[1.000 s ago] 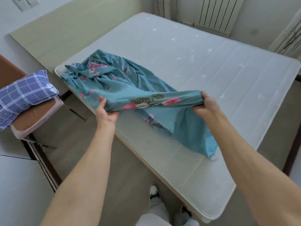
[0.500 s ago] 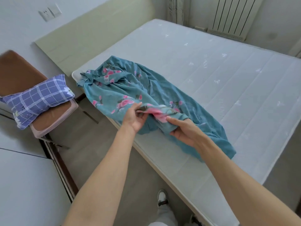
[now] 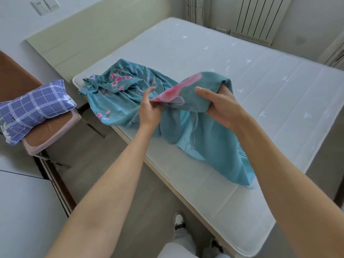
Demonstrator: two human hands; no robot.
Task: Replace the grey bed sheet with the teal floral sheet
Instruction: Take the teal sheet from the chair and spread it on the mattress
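Observation:
The teal floral sheet (image 3: 119, 101) lies bunched on the near left part of a bare white mattress (image 3: 260, 86). Part of it is lifted above the bed. My left hand (image 3: 149, 108) pinches an edge of the lifted fold, where a pink flower print shows. My right hand (image 3: 221, 107) grips the same fold a little to the right, fingers tucked under the cloth. A loose end hangs down over the mattress's near side. No grey sheet is in view.
A blue checked pillow (image 3: 35, 108) rests on a brown chair seat (image 3: 48, 135) left of the bed. A radiator (image 3: 260, 17) stands on the far wall. My shoe (image 3: 179, 220) is on the floor beside the bed's near edge.
My hands came together from a wide spread, then raised a fold of the sheet off the mattress. The right hand shifted its hold further along the cloth.

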